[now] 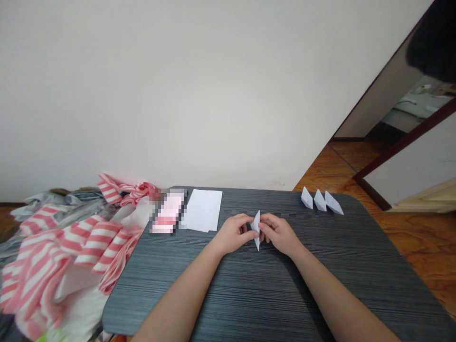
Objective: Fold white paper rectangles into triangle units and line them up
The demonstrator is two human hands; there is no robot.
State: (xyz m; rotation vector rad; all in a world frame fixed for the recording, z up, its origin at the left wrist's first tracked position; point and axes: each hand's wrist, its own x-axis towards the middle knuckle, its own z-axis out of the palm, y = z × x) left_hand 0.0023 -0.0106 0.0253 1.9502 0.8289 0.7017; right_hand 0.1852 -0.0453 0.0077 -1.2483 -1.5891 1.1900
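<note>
Between my two hands, just above the dark table (249, 294), is a small folded white paper boat (257, 230), its pointed ends toward and away from me. My left hand (238, 232) pinches its left side between thumb and fingers. On the other side, my right hand (280, 232) grips it the same way, the fingertips partly hidden behind the paper. Three finished-looking paper boats stand in a row at the back right: one on the left (307, 198), one in the middle (319, 200) and one on the right (334, 203).
White paper sheets (204, 210) lie stacked at the back left, beside a pixelated phone-like object (168, 211). Striped red-and-white cloth (96, 240) is heaped against the table's left side. A pale wall (199, 95) rises behind; wooden floor (409, 232) shows at right.
</note>
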